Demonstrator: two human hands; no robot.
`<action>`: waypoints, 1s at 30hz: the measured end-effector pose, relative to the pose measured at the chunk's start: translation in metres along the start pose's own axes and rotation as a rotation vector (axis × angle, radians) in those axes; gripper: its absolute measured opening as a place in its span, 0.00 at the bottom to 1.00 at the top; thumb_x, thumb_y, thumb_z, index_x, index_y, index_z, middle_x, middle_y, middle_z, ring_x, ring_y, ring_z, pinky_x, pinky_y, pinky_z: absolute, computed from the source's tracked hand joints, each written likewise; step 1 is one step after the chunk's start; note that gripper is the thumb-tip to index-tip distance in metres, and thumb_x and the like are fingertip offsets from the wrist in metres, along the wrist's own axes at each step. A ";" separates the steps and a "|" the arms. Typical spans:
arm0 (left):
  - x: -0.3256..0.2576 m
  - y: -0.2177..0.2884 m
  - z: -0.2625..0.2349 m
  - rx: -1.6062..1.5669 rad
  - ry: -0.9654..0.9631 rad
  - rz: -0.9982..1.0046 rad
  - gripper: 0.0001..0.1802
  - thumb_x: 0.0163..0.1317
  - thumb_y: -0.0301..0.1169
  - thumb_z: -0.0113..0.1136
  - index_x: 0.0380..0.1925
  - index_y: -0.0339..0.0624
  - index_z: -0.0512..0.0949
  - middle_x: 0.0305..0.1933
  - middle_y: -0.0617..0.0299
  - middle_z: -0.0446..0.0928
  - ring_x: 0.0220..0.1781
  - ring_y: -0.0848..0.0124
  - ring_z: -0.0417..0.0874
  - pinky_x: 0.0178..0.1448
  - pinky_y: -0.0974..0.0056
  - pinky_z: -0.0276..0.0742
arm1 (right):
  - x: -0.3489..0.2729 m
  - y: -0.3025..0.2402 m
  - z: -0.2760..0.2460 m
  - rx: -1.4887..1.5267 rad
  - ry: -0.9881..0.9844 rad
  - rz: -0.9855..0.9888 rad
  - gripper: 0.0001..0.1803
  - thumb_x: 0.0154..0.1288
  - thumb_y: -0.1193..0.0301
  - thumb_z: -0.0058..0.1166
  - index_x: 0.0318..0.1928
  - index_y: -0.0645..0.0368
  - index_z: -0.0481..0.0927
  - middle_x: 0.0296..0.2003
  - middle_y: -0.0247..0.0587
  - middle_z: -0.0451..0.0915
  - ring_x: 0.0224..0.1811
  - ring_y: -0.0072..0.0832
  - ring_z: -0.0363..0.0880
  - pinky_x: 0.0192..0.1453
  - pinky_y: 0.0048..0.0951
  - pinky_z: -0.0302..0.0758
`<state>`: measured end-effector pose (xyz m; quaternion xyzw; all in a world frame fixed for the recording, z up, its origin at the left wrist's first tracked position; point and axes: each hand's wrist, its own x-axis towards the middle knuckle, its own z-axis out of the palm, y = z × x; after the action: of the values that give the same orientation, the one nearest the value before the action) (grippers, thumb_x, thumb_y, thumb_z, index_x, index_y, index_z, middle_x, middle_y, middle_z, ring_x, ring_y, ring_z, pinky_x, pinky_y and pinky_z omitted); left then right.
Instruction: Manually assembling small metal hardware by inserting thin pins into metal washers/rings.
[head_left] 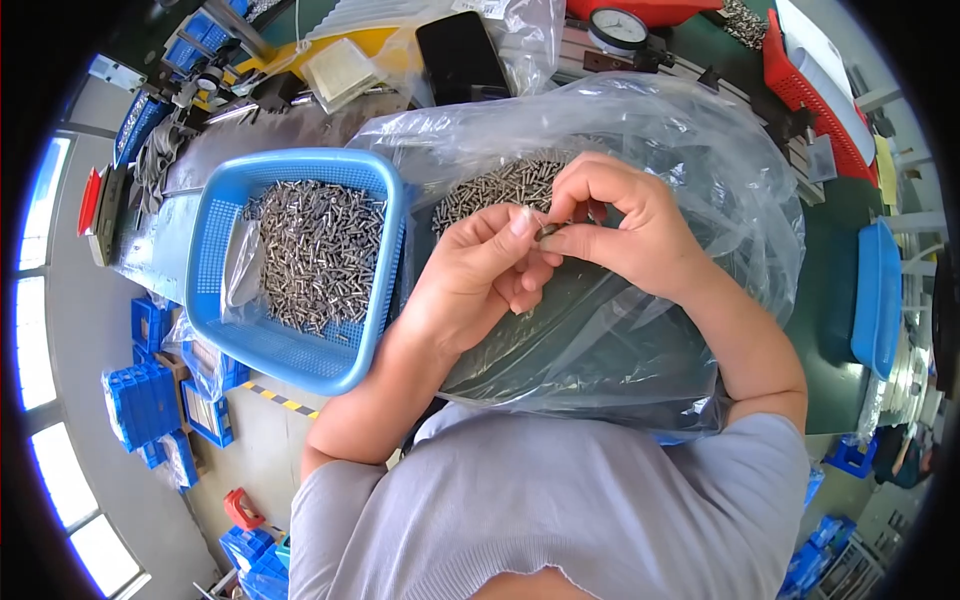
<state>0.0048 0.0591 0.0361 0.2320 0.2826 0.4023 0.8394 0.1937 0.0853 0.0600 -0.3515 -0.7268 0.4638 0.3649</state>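
My left hand (480,275) and my right hand (625,225) meet over a large clear plastic bag (690,150). Between their fingertips they pinch one small metal screw (547,232). A heap of similar silver screws (500,185) lies inside the bag just beyond my hands. To the left stands a blue plastic basket (225,290) filled with many more metal screws (320,250) and a scrap of clear plastic.
A green bench top (830,300) carries a black phone (462,55), a round dial gauge (617,28), a red tray (800,85) and a blue lid (878,295). Blue bins (145,400) sit on the floor at the left.
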 end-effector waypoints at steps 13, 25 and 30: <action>0.001 -0.003 -0.012 -0.025 0.004 0.153 0.12 0.68 0.35 0.53 0.41 0.37 0.75 0.38 0.56 0.79 0.33 0.73 0.79 0.36 0.71 0.77 | -0.003 -0.002 0.000 -0.057 0.061 -0.053 0.07 0.52 0.79 0.62 0.32 0.61 0.79 0.31 0.37 0.76 0.35 0.29 0.77 0.38 0.27 0.72; 0.004 0.001 -0.015 -0.119 0.006 0.178 0.09 0.65 0.31 0.56 0.41 0.37 0.75 0.42 0.52 0.79 0.33 0.74 0.79 0.35 0.72 0.77 | -0.003 0.028 0.005 -0.774 -0.051 -0.297 0.08 0.45 0.74 0.62 0.27 0.58 0.76 0.28 0.38 0.73 0.35 0.39 0.74 0.37 0.39 0.71; 0.005 -0.002 -0.014 -0.119 -0.094 0.076 0.08 0.64 0.30 0.58 0.39 0.38 0.75 0.38 0.55 0.80 0.30 0.76 0.78 0.31 0.73 0.77 | -0.002 0.020 0.000 -0.684 0.027 -0.273 0.05 0.51 0.74 0.60 0.29 0.59 0.78 0.28 0.37 0.73 0.33 0.34 0.75 0.38 0.34 0.72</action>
<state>-0.0014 0.0641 0.0232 0.2109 0.2093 0.4385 0.8482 0.1977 0.0903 0.0407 -0.3588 -0.8752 0.1365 0.2945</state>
